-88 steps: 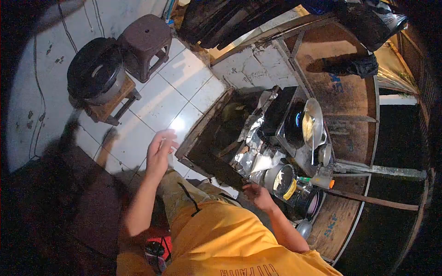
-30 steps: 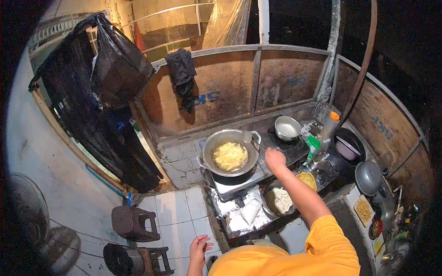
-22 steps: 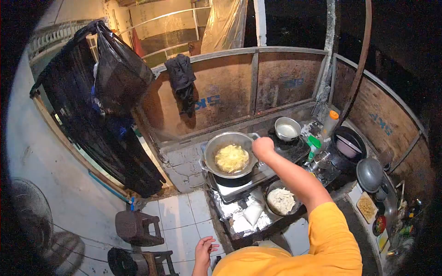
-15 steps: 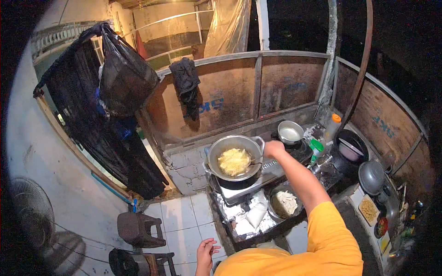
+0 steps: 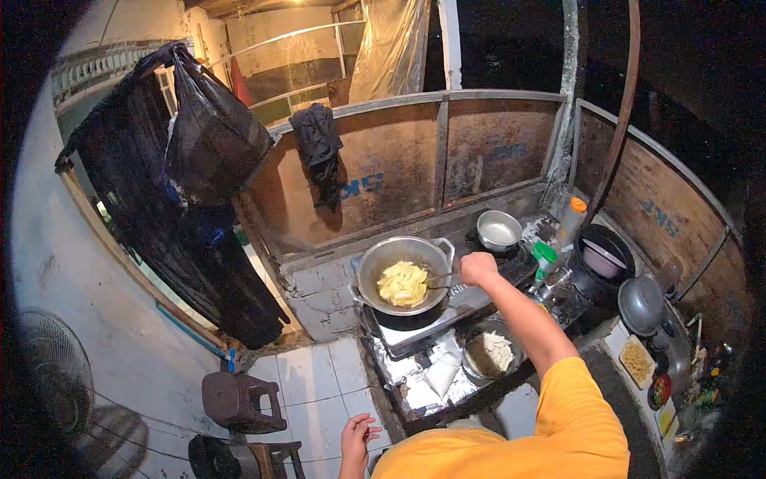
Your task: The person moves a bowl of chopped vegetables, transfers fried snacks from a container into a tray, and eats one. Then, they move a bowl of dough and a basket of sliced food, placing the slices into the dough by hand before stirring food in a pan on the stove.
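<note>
My right hand (image 5: 479, 270) is closed round the handle of a long-handled metal cooking utensil (image 5: 443, 277). Its far end reaches into a wok (image 5: 372, 271) with two side handles, and I cannot make out its head there. Pale yellow food (image 5: 402, 283) lies in the middle of the wok, which sits on a stove (image 5: 399, 338). Low down, in front of my body, my left hand (image 5: 361, 439) hangs over the floor with loosely bent fingers, holding nothing. A bowl of pale batter-like food (image 5: 496, 351) and a white plastic bag (image 5: 441, 374) are close to the stove.
A small metal pot (image 5: 499, 230) stands behind the stove, near a green-lidded container (image 5: 544, 254) and an orange-capped bottle (image 5: 576, 209). Rightward are a dark basin (image 5: 641, 307) and a tray of small pieces (image 5: 636, 361). Stools (image 5: 242, 399) and a fan (image 5: 52, 367) are at left.
My right hand has lowered slightly, and more of the utensil's handle shows. The food in the wok looks more bunched together, with less froth. My left hand stays put.
</note>
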The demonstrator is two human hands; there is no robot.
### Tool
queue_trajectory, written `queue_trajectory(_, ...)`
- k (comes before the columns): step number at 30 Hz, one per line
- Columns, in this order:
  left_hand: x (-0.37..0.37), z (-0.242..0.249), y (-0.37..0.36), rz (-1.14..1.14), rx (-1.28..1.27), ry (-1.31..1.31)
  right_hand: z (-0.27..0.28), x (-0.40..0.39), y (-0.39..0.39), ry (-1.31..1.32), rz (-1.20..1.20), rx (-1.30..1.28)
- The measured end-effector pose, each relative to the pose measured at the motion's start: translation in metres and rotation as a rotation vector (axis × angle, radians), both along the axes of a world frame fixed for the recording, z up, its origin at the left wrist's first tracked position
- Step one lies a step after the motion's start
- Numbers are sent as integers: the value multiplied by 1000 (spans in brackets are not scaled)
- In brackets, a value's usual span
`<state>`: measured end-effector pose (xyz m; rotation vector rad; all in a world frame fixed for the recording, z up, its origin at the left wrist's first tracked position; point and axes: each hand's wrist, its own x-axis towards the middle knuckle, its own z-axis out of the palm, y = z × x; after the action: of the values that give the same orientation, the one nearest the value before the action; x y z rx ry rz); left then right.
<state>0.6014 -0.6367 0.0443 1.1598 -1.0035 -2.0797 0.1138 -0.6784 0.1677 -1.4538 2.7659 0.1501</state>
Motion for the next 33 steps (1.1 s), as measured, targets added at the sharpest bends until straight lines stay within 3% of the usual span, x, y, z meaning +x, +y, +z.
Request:
queue_trajectory(6,-5,-12,0,-24,15,-6,20,9,-4,216,208,-22)
queue_trajectory(13,-6,-4,-4,-12,-27,28,19,9,-20,366,181,-242)
queue_trajectory(20,-2,5,-6,4,-1,24,-16,-1,-31,361,175,-288)
queue_trajectory(25,0,-1,-6,11,15,15,-39,-3,-42,86,-13,-174)
queue_trajectory(33,3,-5,-5,35,10,23,-35,-6,-33,204,105,-276)
